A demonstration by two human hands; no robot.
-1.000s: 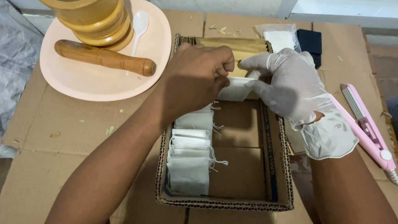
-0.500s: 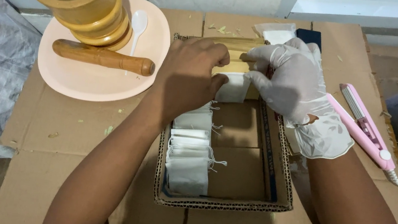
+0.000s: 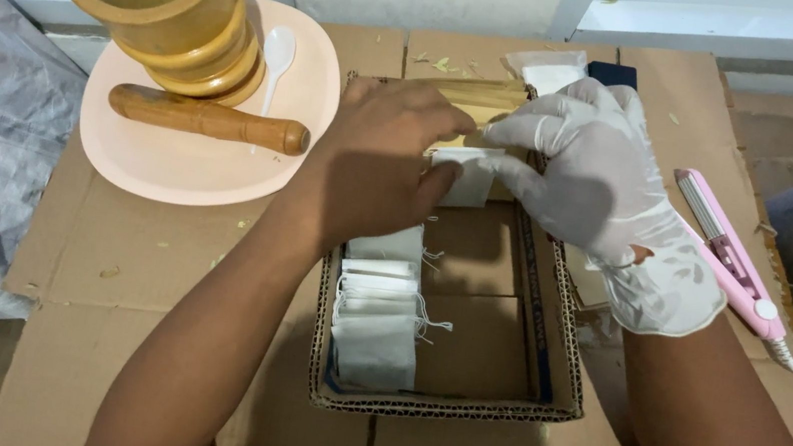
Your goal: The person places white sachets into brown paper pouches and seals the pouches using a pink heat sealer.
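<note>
While both hands meet over the far end of the cardboard tray (image 3: 455, 407), the scene reads:

Left hand (image 3: 378, 165): bare, fingers curled onto a small white sachet (image 3: 463, 176).
Right hand (image 3: 589, 176): gloved, pinching the same sachet from its other side.
Sachet: held flat between the hands, long axis seemingly running away from the person; partly hidden.
Done: a row of filled sachets (image 3: 376, 311) lies just below the left hand.
Left: the tray's half under the right wrist appears bare.
</note>
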